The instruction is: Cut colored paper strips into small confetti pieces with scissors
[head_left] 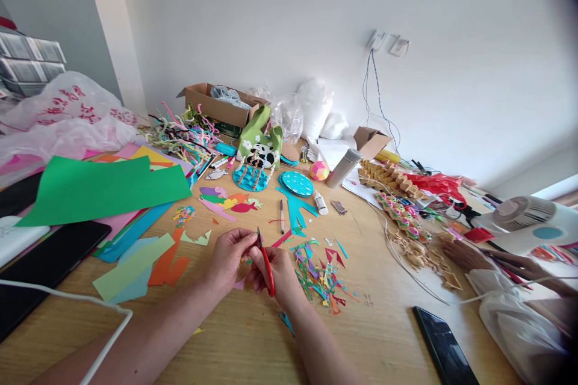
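My right hand (275,271) is closed on red-handled scissors (267,264), whose dark blades point up and away from me. Close beside it on the left, my left hand (230,255) has its fingers pinched together near the blades. What it grips is too small to name; small colored bits show between the two hands. To the right lies a heap of colored paper scraps (318,274). Colored paper fish (230,200) and a pen (282,216) lie beyond my hands.
Green paper sheets (103,189) and a black tablet (58,258) lie at left. A phone (445,343) is at front right, near another person's hands (465,254). A white cable (406,264) crosses the right side. A silver bottle (344,168) stands behind.
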`<control>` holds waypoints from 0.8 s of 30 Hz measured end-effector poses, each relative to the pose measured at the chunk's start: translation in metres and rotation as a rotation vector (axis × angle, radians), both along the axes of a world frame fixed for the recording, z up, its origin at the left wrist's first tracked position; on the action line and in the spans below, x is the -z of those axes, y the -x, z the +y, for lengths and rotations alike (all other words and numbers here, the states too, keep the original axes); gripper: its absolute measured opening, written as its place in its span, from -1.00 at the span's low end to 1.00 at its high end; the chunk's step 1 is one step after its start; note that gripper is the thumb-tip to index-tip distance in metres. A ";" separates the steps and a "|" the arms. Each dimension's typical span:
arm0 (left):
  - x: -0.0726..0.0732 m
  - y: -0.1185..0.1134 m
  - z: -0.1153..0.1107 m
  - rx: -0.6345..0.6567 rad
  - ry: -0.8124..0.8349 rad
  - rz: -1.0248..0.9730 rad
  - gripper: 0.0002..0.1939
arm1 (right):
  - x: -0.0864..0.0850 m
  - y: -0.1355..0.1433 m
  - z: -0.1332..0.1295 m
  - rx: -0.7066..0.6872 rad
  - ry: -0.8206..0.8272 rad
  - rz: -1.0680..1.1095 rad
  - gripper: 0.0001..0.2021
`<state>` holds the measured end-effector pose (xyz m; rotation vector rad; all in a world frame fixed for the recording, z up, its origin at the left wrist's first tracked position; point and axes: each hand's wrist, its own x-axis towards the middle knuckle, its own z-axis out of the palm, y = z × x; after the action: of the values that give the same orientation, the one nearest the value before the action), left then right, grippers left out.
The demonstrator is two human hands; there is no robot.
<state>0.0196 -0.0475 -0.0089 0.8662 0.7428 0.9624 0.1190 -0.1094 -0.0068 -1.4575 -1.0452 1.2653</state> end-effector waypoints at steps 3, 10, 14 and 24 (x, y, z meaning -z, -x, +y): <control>0.000 0.000 0.000 0.008 -0.002 0.003 -0.84 | 0.001 -0.001 0.000 0.001 0.004 0.004 -0.41; 0.002 0.000 0.000 -0.003 0.011 0.013 -0.84 | 0.003 -0.002 0.000 0.007 0.009 0.003 -0.45; 0.003 0.000 -0.001 -0.003 0.016 0.012 -0.84 | 0.003 -0.002 0.000 0.015 0.000 -0.001 -0.48; 0.005 -0.001 0.001 0.001 0.011 0.016 -0.84 | 0.003 -0.002 0.000 0.037 0.016 0.014 -0.53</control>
<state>0.0202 -0.0463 -0.0138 0.8653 0.7600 0.9505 0.1212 -0.1093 -0.0101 -1.4712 -0.9968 1.2586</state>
